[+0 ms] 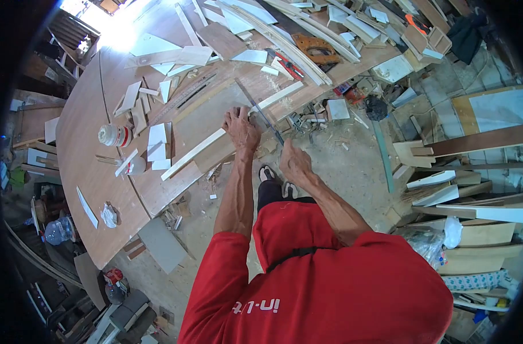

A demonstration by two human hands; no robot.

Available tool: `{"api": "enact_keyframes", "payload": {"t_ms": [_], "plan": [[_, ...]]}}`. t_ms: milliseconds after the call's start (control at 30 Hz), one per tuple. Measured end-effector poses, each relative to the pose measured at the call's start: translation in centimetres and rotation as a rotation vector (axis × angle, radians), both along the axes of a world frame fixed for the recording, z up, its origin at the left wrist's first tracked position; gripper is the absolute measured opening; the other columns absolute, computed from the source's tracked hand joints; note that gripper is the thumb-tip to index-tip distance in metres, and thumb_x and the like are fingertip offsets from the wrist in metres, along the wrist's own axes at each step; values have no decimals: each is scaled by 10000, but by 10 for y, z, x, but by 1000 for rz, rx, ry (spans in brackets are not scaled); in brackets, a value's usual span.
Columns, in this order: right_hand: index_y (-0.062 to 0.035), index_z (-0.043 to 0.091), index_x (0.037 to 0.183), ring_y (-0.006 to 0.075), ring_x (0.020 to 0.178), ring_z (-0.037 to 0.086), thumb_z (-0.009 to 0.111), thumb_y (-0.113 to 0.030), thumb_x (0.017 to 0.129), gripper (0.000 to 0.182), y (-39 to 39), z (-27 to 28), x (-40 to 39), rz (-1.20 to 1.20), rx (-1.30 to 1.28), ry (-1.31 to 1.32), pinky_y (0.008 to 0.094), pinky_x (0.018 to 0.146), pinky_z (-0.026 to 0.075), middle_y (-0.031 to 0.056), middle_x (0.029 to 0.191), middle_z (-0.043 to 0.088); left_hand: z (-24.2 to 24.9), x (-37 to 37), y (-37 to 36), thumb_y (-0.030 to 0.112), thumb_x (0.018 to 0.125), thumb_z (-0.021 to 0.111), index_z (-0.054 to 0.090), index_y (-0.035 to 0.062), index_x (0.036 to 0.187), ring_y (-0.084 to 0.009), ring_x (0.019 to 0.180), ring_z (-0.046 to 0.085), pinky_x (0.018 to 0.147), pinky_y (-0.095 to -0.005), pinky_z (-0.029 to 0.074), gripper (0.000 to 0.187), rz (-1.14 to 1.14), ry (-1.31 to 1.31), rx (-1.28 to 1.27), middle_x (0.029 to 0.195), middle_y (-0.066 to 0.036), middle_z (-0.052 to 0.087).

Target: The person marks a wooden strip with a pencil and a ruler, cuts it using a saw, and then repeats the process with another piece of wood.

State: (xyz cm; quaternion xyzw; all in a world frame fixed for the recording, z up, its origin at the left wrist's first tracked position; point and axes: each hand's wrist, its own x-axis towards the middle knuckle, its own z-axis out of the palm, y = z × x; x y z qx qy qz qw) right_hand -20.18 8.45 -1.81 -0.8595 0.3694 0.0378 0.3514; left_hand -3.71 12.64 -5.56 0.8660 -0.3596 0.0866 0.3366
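My right hand (296,163) is closed round the handle of a saw with a long narrow blade (256,104), which slants up and left over the table's front edge. Fingers bent, my left hand (241,129) presses down at the table edge just left of the blade, on what looks like a light wood strip. One length of strip (194,155) shows left of that hand, and another pale length (278,96) lies beyond the blade. A flat board (201,123) is on the table behind my left hand.
Wood offcuts (221,40), long strips and a wooden-handled saw (316,49) cover the far part of the table (84,166). A white jar (113,136) and a glue bottle (135,166) stand at the left. Wood pieces (479,149) are stacked at the right.
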Motion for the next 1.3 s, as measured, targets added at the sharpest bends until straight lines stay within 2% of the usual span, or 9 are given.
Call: {"api": "enact_keyframes", "payload": {"t_ms": [267,500,567,667,800,867,1000,1167,1300], "plan": [[114,492,1056,470,823,650,496,-114,804,339,-4,33,8,17,-50,-57,524,720,509,335,820,636,2,0,0,122,679,635,599,93,967,-318,1022,461,876,-453,327,292,-20,23,3,1008,-121,524],[158,490,1069,479,852,648,489,-91,795,370,-22,28,48,62,-56,13,527,743,510,354,847,630,5,1,0,110,647,650,598,88,972,-317,1028,456,881,-442,330,330,-5,25,27,1027,-114,518],[153,499,1045,476,856,650,497,-96,799,350,-16,27,24,28,15,-31,534,746,508,362,854,626,5,1,2,156,678,650,619,123,1018,-314,1054,463,897,-445,323,344,-12,48,87,1040,-99,541],[148,512,1015,479,842,650,505,-108,805,331,-10,35,11,30,-9,16,537,737,508,360,856,628,6,-2,0,132,714,635,598,91,968,-322,1019,457,875,-445,331,261,-16,6,-2,1015,-120,520],[125,490,1021,529,800,617,451,-127,836,314,-24,21,48,24,36,-61,581,765,476,353,823,620,6,-2,-3,116,721,621,603,88,966,-320,1010,462,873,-444,331,247,6,21,14,1002,-117,525],[106,488,1032,523,799,620,437,-120,854,292,-18,22,35,55,-109,-177,589,756,466,351,824,619,4,-1,-2,110,709,626,607,88,964,-317,1006,465,874,-443,329,256,1,34,7,996,-113,529],[90,484,1036,502,792,628,423,-116,866,274,-12,27,15,40,-1,16,579,731,471,349,809,617,5,-2,3,125,721,622,610,90,955,-314,1009,465,876,-443,329,237,-16,39,24,1000,-110,531],[73,481,1007,505,768,622,399,-148,884,265,-23,12,48,30,-41,-113,577,713,466,344,763,609,5,-1,-2,127,715,625,613,102,955,-312,1014,462,876,-442,327,242,23,54,35,1005,-106,530],[58,479,984,515,764,615,381,-160,890,257,-12,7,13,16,-56,-219,582,699,461,336,736,602,2,2,-2,127,716,622,611,106,965,-313,1019,462,876,-444,326,250,4,57,-13,1013,-107,530]]}}
